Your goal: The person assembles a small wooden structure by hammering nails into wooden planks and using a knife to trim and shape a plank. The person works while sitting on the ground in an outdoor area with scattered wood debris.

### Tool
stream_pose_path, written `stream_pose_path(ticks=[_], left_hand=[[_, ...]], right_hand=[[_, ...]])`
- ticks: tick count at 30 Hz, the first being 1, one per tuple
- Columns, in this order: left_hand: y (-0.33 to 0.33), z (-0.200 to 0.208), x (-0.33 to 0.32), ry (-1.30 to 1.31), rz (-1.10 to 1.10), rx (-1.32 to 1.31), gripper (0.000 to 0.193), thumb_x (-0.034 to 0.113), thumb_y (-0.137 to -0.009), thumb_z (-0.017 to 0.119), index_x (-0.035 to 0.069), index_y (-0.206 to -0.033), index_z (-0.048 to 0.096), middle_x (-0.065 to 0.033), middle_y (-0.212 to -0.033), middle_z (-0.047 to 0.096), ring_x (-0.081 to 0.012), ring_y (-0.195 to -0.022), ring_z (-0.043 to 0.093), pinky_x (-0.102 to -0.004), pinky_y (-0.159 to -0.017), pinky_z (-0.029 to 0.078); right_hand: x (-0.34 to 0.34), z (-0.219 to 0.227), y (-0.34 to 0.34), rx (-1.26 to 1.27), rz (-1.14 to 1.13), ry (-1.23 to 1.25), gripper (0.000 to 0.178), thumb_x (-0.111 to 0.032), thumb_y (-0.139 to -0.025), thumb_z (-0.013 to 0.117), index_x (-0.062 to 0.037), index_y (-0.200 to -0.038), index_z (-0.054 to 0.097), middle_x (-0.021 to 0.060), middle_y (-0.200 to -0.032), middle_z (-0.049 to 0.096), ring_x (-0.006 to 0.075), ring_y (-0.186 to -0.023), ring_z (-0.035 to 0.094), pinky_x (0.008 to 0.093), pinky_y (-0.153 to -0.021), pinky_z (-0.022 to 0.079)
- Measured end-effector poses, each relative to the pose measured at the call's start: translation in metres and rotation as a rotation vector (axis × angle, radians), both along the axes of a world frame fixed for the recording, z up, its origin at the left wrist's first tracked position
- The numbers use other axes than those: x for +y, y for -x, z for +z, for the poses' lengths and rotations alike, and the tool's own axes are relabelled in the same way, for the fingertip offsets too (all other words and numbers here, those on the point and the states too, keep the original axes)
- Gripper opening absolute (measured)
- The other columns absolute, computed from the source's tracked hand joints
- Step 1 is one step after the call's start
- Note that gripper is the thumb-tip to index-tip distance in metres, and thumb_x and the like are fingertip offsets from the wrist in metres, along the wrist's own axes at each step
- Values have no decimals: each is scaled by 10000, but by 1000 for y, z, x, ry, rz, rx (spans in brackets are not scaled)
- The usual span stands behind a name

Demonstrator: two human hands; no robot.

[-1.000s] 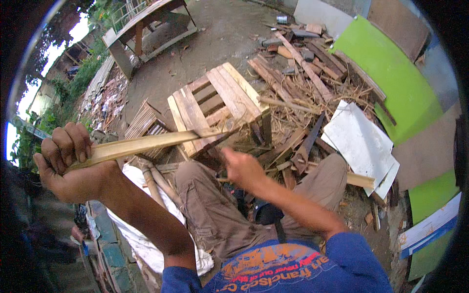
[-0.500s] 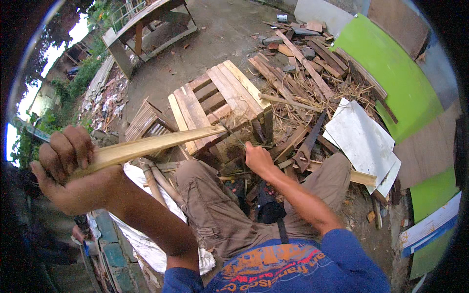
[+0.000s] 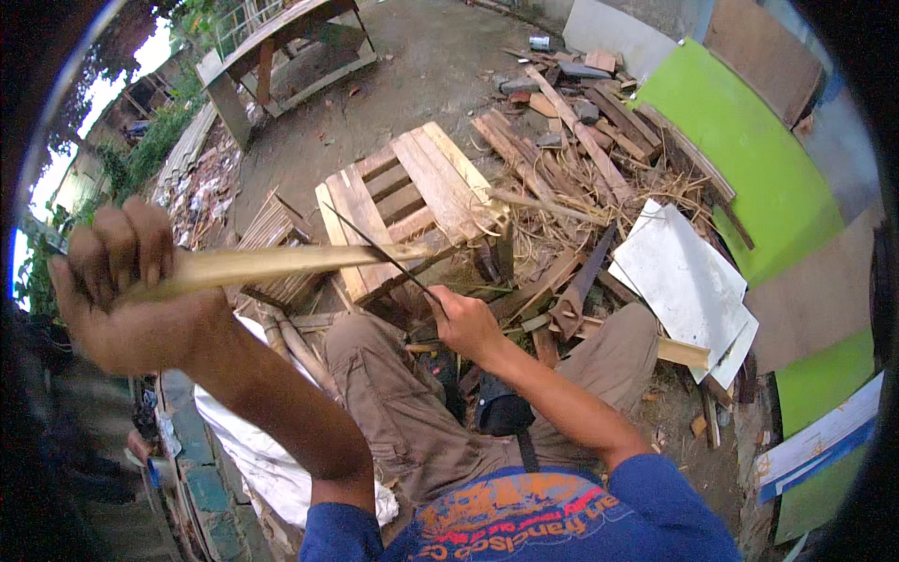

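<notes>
My left hand (image 3: 140, 295), raised at the left, is wrapped round one end of a long pale strip of split bamboo or wood (image 3: 281, 267). The strip points right, its far end over the near edge of a slatted wooden crate (image 3: 445, 192). In front of my knees, my right hand (image 3: 466, 323) is closed on the handle of a long, thin, dark-bladed knife (image 3: 398, 264). Its blade slants up to the left and crosses the strip near the far end. Whether the edge bites into the strip cannot be made out.
Scrap wood and shavings (image 3: 552, 155) are heaped to the right of the crate. A handsaw (image 3: 590, 281) and white sheets (image 3: 684, 272) lie nearer. Green panels (image 3: 744, 140) line the right side. A wooden bench (image 3: 281, 51) stands far left; a white sack (image 3: 253, 431) lies by my left leg.
My right hand has moved left and slightly down, and the knife's long blade now shows across the strip. The left hand has risen a little, leaving the strip more level.
</notes>
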State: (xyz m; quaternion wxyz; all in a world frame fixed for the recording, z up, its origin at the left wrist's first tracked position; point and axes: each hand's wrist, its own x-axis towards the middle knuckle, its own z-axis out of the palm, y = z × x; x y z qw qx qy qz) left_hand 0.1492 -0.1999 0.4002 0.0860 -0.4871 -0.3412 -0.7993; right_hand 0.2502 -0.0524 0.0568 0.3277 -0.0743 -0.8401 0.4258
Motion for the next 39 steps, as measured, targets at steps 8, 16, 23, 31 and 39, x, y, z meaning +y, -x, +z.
stream_pose_path(ticks=[8, 16, 23, 31, 39], left_hand=[[61, 23, 61, -95, 501, -79, 441, 419, -1012, 318, 94, -767, 486, -71, -628, 470, -174, -502, 428, -277, -447, 349], [86, 22, 115, -164, 555, -66, 319, 327, -916, 717, 50, -845, 574, -58, -689, 577, -117, -562, 564, -255, -463, 434], [90, 30, 102, 111, 617, -10, 357, 343, -841, 799, 14, -799, 667, -51, -738, 625, -130, -600, 586, -293, -534, 477], [103, 35, 113, 148, 331, -109, 379, 354, -924, 700, 89, -719, 523, -11, -598, 512, -99, -464, 494, -251, -426, 409], [81, 34, 104, 180, 265, -265, 425, 456, -961, 599, 134, -711, 480, 20, -612, 463, -88, -502, 438, -257, -452, 363]], right_hand=[[50, -41, -16, -355, -139, 208, 328, -292, -964, 566, 24, -895, 620, 257, -791, 662, 472, -758, 630, 496, -683, 498], [18, 4, -52, -174, -184, 393, 241, -201, -994, 518, 16, -971, 620, 165, -756, 649, 277, -650, 645, 404, -616, 483], [14, 87, -27, -15, -13, 409, 270, -230, -1033, 468, 10, -957, 565, 66, -656, 589, 149, -534, 605, 303, -505, 477], [12, 211, 19, 143, 12, 144, 224, -161, -1011, 455, 21, -1113, 537, 161, -654, 598, 277, -583, 638, 384, -572, 497], [15, 128, 53, -164, -44, 112, 238, -159, -986, 465, 7, -1157, 480, 345, -801, 620, 547, -803, 595, 618, -695, 459]])
